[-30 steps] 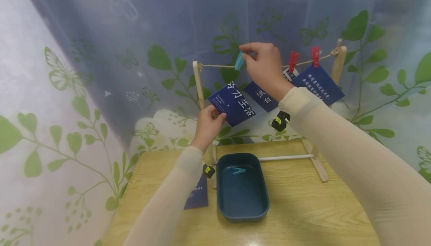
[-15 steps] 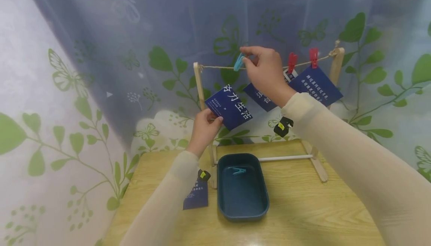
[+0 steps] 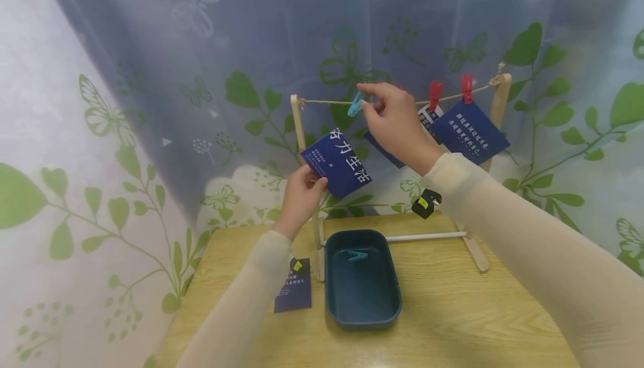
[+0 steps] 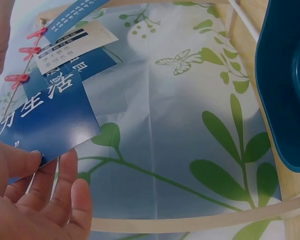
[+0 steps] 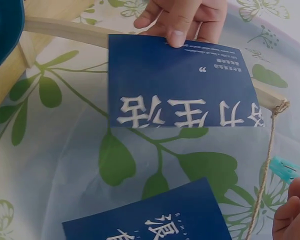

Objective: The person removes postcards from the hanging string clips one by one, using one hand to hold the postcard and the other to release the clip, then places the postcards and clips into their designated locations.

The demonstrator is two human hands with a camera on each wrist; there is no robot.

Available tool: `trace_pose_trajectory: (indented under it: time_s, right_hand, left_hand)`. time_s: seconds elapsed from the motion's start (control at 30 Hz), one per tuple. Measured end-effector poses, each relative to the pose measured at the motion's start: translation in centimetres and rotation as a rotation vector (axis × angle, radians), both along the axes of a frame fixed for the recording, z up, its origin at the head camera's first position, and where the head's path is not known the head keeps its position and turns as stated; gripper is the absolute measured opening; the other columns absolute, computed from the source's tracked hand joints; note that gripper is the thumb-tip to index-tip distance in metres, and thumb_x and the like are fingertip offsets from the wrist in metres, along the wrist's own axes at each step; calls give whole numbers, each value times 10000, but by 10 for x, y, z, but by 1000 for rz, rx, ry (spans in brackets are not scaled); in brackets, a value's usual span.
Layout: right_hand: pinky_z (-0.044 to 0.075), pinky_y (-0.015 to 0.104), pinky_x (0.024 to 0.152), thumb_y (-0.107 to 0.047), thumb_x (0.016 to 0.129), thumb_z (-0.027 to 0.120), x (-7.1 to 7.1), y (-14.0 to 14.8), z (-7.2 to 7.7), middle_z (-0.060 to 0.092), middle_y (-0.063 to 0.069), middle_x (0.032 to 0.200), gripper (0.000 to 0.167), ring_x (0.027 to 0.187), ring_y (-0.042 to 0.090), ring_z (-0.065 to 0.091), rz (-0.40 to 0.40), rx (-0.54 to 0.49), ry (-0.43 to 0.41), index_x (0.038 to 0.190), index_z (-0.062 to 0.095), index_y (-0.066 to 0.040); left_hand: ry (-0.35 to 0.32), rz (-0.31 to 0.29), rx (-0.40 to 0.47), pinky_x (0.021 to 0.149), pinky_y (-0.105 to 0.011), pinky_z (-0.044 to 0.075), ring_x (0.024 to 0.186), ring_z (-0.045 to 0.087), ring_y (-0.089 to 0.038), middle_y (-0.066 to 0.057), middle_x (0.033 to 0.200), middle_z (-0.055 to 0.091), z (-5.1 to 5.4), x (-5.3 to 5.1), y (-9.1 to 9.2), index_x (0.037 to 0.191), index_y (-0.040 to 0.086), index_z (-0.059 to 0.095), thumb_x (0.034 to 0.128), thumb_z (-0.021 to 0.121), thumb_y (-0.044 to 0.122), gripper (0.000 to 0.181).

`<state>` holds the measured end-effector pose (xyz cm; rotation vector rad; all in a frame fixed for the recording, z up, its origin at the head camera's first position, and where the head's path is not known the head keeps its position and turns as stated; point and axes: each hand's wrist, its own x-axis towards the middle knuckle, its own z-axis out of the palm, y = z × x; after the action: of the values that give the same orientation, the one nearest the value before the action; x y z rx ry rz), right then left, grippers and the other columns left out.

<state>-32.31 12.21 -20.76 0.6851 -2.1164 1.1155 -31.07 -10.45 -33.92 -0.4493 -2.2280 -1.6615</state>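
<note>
So the left hand [image 3: 301,192] has its grip clamped on the card [image 3: 338,161], thumb on the printed face and fingers behind, right at the lower edge; seems a sensible spot, since it leaves the top edge free and most of the lettering uncovered; the card is tilted in mid-air, below the line [image 3: 322,102] and not touching it, well above the table [image 3: 443,312]; the right hand [image 3: 394,124] has its grip pinched together on the blue peg [image 3: 355,104], up near the top end, presumably because that's where a squeeze does its job and it leaves the biting end pointing down; the peg is right by the line, but whether it touches, or how far it's spread, can't really be told; three red pegs [image 4: 30,51] already bite the line further along with the hung cards [image 3: 470,132] under them, so it figures that the hands are over by the bare stretch near the left post [image 3: 298,122]; the tray [image 3: 362,301] sits on the table below with a spare peg [image 3: 358,256] in it, probably for a short reach; another card [image 3: 294,295] lies flat just left of it, partly covered by the sleeve, likely parked on that side to suit the left hand
</note>
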Motion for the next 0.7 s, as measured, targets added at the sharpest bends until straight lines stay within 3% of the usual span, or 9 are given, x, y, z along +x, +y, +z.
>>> trace_pose_trajectory:
  time_s: [0.1,0.17,0.37,0.6,0.7]
  right_hand:
    - [382,239,490,-94,1081,624,2,3,-6,756,107,1302,367,752,142,663,19,-9,-4,1440,697,-85]
    - [396,237,511,-83,1075,620,3,4,-9,742,100,1367,367,809,143,680,25,-13,0,1433,701,-77]
    - [409,264,559,-93,1079,599,4,8,-19,736,117,1100,371,724,257,598,35,10,-11,1437,695,-72]
    - [436,272,590,-117,1089,594,5,12,-28,715,99,1104,373,796,252,618,50,27,-65,1449,689,-94]
    - [451,261,603,-110,1084,599,5,11,-31,723,95,1125,376,812,226,629,50,32,-68,1449,688,-90]
  left_hand:
    - [21,-11,9,928,-532,654,967,762,-362,-248,1164,772,-2,1,-3,1309,-41,681,1032,610,-77,288]
    - [28,-12,11,901,-490,658,953,755,-344,-252,1173,772,-4,2,-5,1324,-42,673,1030,601,-85,306]
    - [-1,17,19,753,-287,601,867,725,-259,-243,1143,776,-8,6,-10,1334,-22,669,1024,596,-73,323]
    - [-8,-4,35,743,-387,601,846,709,-247,-254,1149,767,-9,11,-13,1360,-31,652,1030,580,-81,342]
    - [-13,0,31,713,-343,586,823,702,-239,-255,1139,766,-11,12,-14,1369,-23,650,1033,579,-76,347]
